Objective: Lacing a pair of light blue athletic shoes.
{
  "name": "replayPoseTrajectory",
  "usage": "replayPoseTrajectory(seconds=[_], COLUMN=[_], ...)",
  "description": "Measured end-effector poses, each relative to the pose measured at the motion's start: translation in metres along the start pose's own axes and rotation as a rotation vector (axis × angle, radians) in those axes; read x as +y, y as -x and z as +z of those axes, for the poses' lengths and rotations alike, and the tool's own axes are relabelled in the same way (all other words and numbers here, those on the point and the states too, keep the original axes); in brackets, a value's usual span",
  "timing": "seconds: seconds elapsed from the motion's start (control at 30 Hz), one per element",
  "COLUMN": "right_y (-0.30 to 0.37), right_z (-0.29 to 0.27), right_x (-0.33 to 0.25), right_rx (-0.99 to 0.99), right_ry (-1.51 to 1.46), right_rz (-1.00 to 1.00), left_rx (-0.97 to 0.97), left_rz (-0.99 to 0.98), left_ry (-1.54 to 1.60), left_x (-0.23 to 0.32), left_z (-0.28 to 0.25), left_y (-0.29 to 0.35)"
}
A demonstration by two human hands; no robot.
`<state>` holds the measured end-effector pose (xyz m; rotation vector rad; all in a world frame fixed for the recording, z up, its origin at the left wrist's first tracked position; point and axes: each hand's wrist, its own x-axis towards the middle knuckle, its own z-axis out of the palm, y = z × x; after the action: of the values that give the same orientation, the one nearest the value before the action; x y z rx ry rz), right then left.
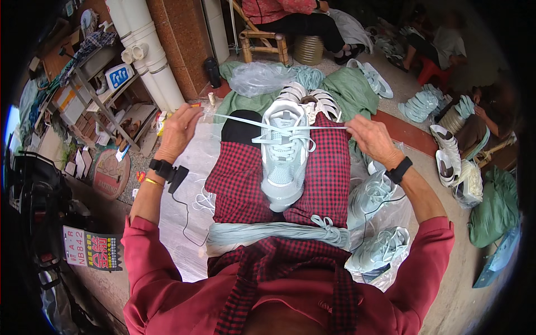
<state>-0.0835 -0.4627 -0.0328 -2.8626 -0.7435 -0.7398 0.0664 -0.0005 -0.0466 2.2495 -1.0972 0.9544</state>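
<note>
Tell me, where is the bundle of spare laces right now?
In the head view, the bundle of pale laces lies across the person's lap on the red checked cloth, just below the pale sneaker being laced.

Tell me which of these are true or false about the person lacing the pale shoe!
1. A pale grey-green mesh sneaker rests on the person's lap, over red-and-black checked cloth. True.
2. The left hand and right hand each pull an end of the flat pale lace outward. True.
3. The hands are pulling a bright orange rope. False: it is a pale flat lace.
4. A bundle of pale laces lies across the lap near the waist. True.
5. Both wrists are bare. False: each wears a black band.
</note>
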Motion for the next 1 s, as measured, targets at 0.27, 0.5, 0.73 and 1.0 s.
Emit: replayPoseTrajectory(seconds=[0.27, 0.5, 0.73, 1.0], right_y=[0.029, 0.055, 0.056, -0.006], right_z=[-0.024, -0.048, -0.066, -0.011], right_x=[0.009, 0.032, 0.028, -0.056], right_rx=[-0.031, 0.011, 0.174, 0.63], right_ry=[0.021, 0.13, 0.327, -0.625], right_rz=[0.101, 0.212, 0.292, 0.406], left_rx=[-0.033, 0.01, 0.178, 0.035], left_rz=[-0.057, -0.067, -0.044, -0.114], left_ry=[-0.083, -0.132, -0.266, 0.383], left_x=[-0.015, -0.015, 0.002, 0.064], left_z=[-0.02, -0.027, -0.008, 0.045], left_y=[0.007, 0.015, 0.012, -0.044])
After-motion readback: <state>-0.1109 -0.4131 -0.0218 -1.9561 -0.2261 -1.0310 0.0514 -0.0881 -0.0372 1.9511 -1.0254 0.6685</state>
